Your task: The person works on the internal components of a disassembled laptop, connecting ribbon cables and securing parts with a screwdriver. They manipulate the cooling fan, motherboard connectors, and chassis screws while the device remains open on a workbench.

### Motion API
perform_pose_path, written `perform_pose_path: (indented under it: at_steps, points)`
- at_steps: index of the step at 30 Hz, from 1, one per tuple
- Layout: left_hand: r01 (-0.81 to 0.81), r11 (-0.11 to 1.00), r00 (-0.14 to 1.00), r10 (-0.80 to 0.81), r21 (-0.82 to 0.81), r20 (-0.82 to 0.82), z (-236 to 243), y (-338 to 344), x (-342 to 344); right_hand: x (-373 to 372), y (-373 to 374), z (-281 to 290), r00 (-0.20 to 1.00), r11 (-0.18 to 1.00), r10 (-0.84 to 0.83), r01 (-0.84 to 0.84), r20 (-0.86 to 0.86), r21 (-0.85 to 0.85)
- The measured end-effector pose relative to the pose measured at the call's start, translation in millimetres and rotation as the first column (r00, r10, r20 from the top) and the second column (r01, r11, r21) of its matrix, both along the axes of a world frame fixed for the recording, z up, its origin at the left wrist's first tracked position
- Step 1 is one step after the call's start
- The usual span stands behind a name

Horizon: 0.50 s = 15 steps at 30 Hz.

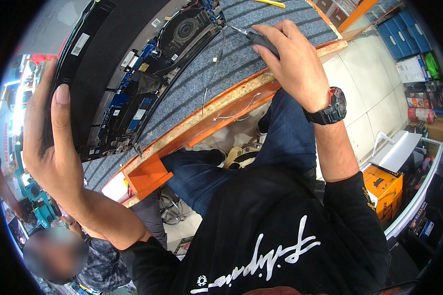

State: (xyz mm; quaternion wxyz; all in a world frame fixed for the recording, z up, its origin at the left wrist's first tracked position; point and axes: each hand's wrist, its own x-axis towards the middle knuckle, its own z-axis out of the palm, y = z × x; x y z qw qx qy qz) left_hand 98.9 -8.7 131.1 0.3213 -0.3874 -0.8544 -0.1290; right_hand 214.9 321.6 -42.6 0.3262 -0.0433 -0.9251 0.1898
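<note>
An opened laptop [91,54] lies tilted on the bench, its fan [185,30], blue circuit boards and cables exposed. My left hand [59,152] grips its left edge, with the thumb on the near side and the fingers around the edge. My right hand [300,69] is closed around a dark-handled screwdriver [262,42]. The screwdriver's metal shaft points left toward the laptop's upper right corner; whether the tip touches it I cannot tell. From that corner a thin cable [216,61] hangs loose over the grey striped mat [241,64].
The wooden bench edge [182,130] runs diagonally before my legs, with an orange open drawer [147,179] below. A yellow tool [270,3] lies on the mat's far side. Blue drawers [403,37] and an orange box [383,191] stand on the right. Another person [103,260] is at lower left.
</note>
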Motion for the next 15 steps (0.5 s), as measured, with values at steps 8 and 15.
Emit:
perform_pose_path:
  at_steps: [8, 15]
  points:
    - [0.011, 1.000, 1.000, -0.011, 0.008, 0.007, -1.9, 0.7, -0.5, -2.9, 2.8, 7.9, 0.993, 0.995, -0.044, 0.033, 0.107, 0.096]
    - [-0.048, 0.997, 0.999, 0.048, -0.060, -0.001, 0.7, -6.6, -2.1, -5.2, -4.7, 13.5, 0.989, 0.990, -0.063, 0.046, 0.131, 0.132]
